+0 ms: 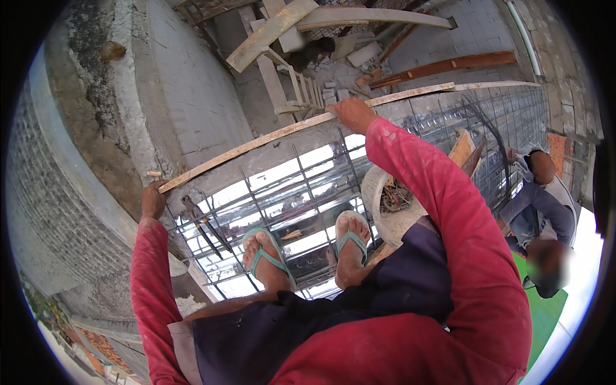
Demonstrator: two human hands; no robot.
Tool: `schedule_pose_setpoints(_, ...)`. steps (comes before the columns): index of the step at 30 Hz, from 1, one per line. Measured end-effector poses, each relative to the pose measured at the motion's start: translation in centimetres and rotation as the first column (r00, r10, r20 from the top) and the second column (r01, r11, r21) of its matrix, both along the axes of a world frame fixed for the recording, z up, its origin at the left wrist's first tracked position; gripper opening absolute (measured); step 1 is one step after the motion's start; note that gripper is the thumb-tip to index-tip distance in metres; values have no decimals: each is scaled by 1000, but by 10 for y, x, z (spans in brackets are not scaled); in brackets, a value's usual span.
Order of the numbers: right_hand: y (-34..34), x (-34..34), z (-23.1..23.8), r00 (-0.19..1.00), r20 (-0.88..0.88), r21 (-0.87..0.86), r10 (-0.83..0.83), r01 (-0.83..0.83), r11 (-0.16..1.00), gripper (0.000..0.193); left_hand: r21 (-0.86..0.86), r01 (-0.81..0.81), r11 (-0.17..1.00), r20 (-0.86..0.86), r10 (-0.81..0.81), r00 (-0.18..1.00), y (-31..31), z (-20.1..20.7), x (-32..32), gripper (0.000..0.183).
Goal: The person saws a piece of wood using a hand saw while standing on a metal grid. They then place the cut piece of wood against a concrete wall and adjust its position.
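Observation:
A long, narrow wooden batten (256,142) runs along the far edge of the rebar grid. My left hand (153,200) is closed around its left end. Farther right, my right hand (354,115) grips the same batten from above, fingers curled over its far side. Pincers (204,226) with dark, yellow-marked handles lie on the steel bars near my left hand. Beneath my right forearm stands a pale bucket (371,192) with bits of wire or scrap in it, partly covered by the sleeve. My feet in green flip-flops (273,256) stand on the grid.
The rebar grid (301,170) lies over shiny sheeting. Below the far edge are a wooden ladder (274,83), loose planks (273,35), rubble and a person's head (321,46). Another person (545,199) crouches at right. A block wall (186,77) rises beyond on the left.

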State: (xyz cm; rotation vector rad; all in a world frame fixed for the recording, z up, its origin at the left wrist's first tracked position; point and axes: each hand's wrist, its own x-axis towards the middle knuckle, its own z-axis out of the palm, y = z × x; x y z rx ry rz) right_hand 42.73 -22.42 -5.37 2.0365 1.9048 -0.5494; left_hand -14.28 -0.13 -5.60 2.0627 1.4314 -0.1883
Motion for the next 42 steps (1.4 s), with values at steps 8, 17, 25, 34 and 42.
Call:
schedule_pose_setpoints(8, -1, 2, 0, 1000, -7, -3, 15, -15, 1000, 25, 10, 31, 999, 25, -31, 999, -1, 2, 0, 28)
schedule_pose_setpoints(17, -1, 1, 5, 999, -28, -1, 29, -29, 1000, 25, 1, 7, 1000, 29, -7, 1000, -3, 12, 7, 28)
schedule_pose_setpoints(25, 2, 1, 4, 1000, 7, -35, 20, -19, 999, 23, -18, 11, 1000, 51, -10, 999, -1, 10, 7, 28)
schedule_pose_setpoints(34, 1, -1, 6, 1000, -7, -47, 3, -3, 999, 24, -2, -36, 999, 92, 36, 995, -5, 14, 8, 29)
schedule_pose_setpoints(42, -1, -1, 3, 997, -56, 2, -46, 46, 999, 23, 12, 13, 1000, 127, -14, 992, -2, 7, 0, 28)
